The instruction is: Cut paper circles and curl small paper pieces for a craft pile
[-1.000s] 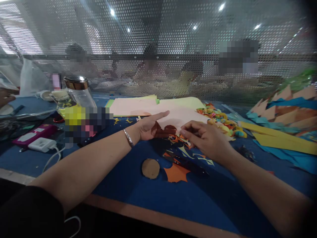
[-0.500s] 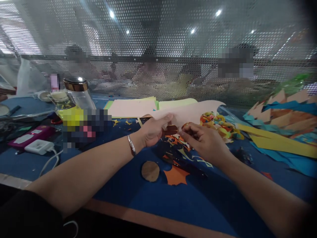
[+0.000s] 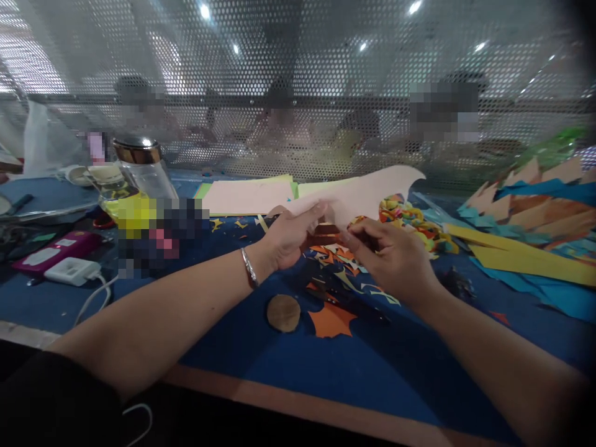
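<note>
A pale pink sheet of paper with a curved, pointed far corner is held up off the table. My left hand grips its near left part, thumb on top and fingers underneath. At the sheet's near edge, my right hand is closed in a pinch; its fingertips seem to be on the paper, though the exact contact is partly hidden. Below the hands lie a round brown disc, a spiky orange paper cutout and a dark slender tool. Paper scraps are scattered under the sheet.
Stacked paper sheets lie behind my left hand. A glass bottle, a bottle with yellow liquid and a white charger stand left. Colourful pieces, yellow strips and layered spiky paper are right. Perforated metal panel behind.
The sheet's far right part has risen and tilted up slightly. Both hands stay at the paper with nearly the same grip; the whole view has shifted a little.
</note>
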Demonstrator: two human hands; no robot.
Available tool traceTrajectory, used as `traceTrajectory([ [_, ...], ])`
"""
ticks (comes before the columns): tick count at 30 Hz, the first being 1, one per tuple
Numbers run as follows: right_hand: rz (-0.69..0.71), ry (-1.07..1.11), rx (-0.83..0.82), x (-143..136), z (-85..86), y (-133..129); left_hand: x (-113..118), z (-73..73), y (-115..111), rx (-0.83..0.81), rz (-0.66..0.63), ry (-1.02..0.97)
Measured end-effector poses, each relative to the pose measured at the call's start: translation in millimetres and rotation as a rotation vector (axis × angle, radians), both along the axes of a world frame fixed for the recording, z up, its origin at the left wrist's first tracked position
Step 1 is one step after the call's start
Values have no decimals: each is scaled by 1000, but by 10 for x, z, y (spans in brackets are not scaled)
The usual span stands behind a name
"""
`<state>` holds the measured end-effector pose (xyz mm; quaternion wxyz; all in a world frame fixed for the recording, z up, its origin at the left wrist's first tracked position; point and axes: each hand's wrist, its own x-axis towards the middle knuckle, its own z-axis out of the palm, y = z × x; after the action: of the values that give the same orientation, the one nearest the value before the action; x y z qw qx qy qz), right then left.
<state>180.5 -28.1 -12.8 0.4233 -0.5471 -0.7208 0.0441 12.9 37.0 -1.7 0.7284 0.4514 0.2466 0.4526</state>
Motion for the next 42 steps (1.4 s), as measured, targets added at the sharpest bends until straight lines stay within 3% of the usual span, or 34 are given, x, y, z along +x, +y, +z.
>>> traceTrajectory([
  [5,-14,-14,-67,37,-7,9,-10,47,11,38,-35,15],
  [10,-16,-43,-115,27,-13,9,7,52,-8,87,63,4],
  [17,6,-87,-17,-5,23,-25,77,60,-21,-186,156,-8],
  [21,-6,-116,44,-15,38,-28,94,29,-15,-243,162,-44],
  [31,21,-111,95,-15,20,-28,106,-49,-60,60,157,-178],
  [38,14,-197,255,-26,5,-12,135,73,-173,9,201,-172],
  [42,70,-279,360,-74,-25,-25,138,62,-146,51,248,-225],
])
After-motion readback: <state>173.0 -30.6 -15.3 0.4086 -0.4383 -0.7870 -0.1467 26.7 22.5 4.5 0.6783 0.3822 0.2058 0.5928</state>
